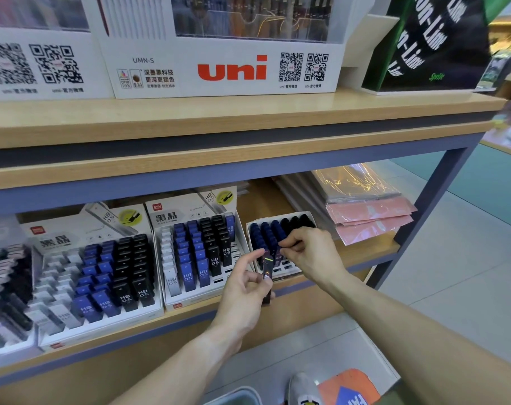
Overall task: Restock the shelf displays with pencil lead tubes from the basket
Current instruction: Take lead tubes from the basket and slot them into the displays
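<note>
Fingers (286, 244) of the right hand (309, 252) pinch a tube over the display box (252, 229); left hand (242, 290) grips spare tubes (267, 273) just below; next, seat it in a free slot.

White uni pen display (228, 68) on upper shelf (248, 112), black-and-green bag (432, 45) at its right, pink plastic-wrapped packs (368, 214) stacked on lower shelf, grey shoe (302, 388) on tiled floor (458, 273), orange item (350, 388) beside shoe.
</note>
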Motion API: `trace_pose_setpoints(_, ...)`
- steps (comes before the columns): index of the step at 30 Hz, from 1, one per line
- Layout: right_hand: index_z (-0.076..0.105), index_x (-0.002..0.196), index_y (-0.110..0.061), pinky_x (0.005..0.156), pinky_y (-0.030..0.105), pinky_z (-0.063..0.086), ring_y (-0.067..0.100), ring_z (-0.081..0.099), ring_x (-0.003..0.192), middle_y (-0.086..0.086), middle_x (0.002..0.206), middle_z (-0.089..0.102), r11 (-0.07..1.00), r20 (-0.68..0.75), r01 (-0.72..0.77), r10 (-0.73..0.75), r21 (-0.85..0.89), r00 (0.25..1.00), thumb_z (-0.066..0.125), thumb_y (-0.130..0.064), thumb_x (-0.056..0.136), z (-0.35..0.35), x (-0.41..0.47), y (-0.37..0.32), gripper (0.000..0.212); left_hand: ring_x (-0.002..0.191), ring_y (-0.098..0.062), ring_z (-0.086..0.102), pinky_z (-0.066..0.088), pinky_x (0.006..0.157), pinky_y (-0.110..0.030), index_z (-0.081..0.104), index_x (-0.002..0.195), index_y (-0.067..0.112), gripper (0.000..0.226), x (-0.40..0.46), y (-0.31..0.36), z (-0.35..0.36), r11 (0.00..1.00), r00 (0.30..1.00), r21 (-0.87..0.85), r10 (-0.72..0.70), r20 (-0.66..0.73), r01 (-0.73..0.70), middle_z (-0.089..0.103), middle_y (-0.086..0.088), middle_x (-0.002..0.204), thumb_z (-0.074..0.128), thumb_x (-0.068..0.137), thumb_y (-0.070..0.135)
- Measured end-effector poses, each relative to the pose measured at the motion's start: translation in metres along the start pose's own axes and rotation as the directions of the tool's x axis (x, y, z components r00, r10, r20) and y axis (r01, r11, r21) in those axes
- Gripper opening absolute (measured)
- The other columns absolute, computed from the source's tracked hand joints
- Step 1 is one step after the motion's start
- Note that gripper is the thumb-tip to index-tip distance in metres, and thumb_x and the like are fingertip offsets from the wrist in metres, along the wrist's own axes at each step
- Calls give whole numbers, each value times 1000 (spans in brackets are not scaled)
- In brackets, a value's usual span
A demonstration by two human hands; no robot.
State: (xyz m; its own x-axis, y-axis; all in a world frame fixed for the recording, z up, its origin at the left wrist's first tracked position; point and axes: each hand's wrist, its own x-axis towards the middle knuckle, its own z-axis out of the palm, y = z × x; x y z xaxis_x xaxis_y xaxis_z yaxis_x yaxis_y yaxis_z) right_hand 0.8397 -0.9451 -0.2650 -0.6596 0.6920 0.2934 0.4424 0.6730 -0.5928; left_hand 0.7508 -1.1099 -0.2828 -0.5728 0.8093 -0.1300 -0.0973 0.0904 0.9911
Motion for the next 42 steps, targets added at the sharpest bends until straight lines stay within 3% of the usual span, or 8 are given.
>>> trace_pose_setpoints(5, 79, 89, -21, 74, 26, 58, 2, 69, 73, -9, 85, 75, 1000, 10, 10, -10, 14, 1000, 80, -12, 83, -1, -2, 0, 11, 77, -15, 71, 54, 72, -16, 58, 134, 38, 47, -3, 1, -2, 999, 999, -16, 43, 32, -43, 66, -24, 103, 56, 102, 3)
trace_pose_setpoints(14, 80, 98, -16, 80, 37, 59, 12, 70, 83, -3, 94, 73, 988, 30, 151, -151, -13, 988, 77, -11, 86, 0, -3, 4, 14, 75, -16, 71, 53, 68, -14, 57, 136, 32, 46, -3, -2, -9, 999, 1000, -52, 13, -6, -13, 68, -21, 102, 58, 102, 2)
trace_pose_setpoints(20, 79, 104, -20, 79, 33, 57, 8, 67, 81, -6, 94, 75, 991, 7, 120, -120, -55, 993, 71, -10, 89, -1, -6, -2, 19, 79, -20, 71, 56, 74, -22, 58, 136, 32, 45, -4, -2, -8, 996, 1000, -85, -3, 13, 4, 69, -17, 95, 58, 101, 3)
trace_pose_setpoints(24, 68, 114, -26, 73, 31, 55, 4, 58, 72, -12, 90, 69, 982, 18, 129, -128, -139, 992, 72, -17, 89, -9, -7, -15, 27, 81, -25, 69, 57, 81, -35, 62, 136, 27, 44, -4, 2, -8, 960, 997, -273, -38, 73, 57, 67, -7, 83, 61, 99, 2)
trace_pose_setpoints(26, 65, 110, -26, 72, 29, 57, 6, 64, 71, -12, 88, 69, 998, -1, 24, -24, 53, 1000, 72, -14, 88, -16, -9, -24, 26, 79, -24, 67, 58, 79, -34, 66, 133, 23, 43, -4, 9, -9, 907, 992, -408, -67, 110, 107, 65, -11, 89, 63, 97, 0)
trace_pose_setpoints(29, 72, 108, -23, 84, 30, 60, 13, 73, 87, -2, 96, 76, 860, 240, -189, 80, 474, 967, 73, -9, 89, -26, -14, -34, 23, 79, -21, 64, 56, 73, -30, 71, 128, 15, 38, -3, 18, -10, 810, 975, -552, -103, 196, 197, 70, -17, 100, 62, 95, -2)
trace_pose_setpoints(37, 71, 114, -6, 92, 35, 57, 29, 72, 105, 11, 111, 76, 682, 336, -240, -8, 690, 942, 77, -7, 86, -45, -18, -29, 28, 70, -15, 54, 41, 56, -22, 66, 127, -6, 33, 3, 26, -7, 748, 927, -580, -123, 356, 322, 66, -11, 95, 57, 97, 2)
trace_pose_setpoints(42, 70, 114, -6, 86, 33, 58, 33, 74, 92, 20, 100, 75, 634, 318, -246, 1, 733, 948, 79, -4, 84, -53, -18, -34, 32, 66, -15, 52, 37, 51, -23, 64, 121, -6, 29, 3, 27, -6, 729, 910, -580, -144, 388, 363, 66, -15, 96, 56, 98, 10)
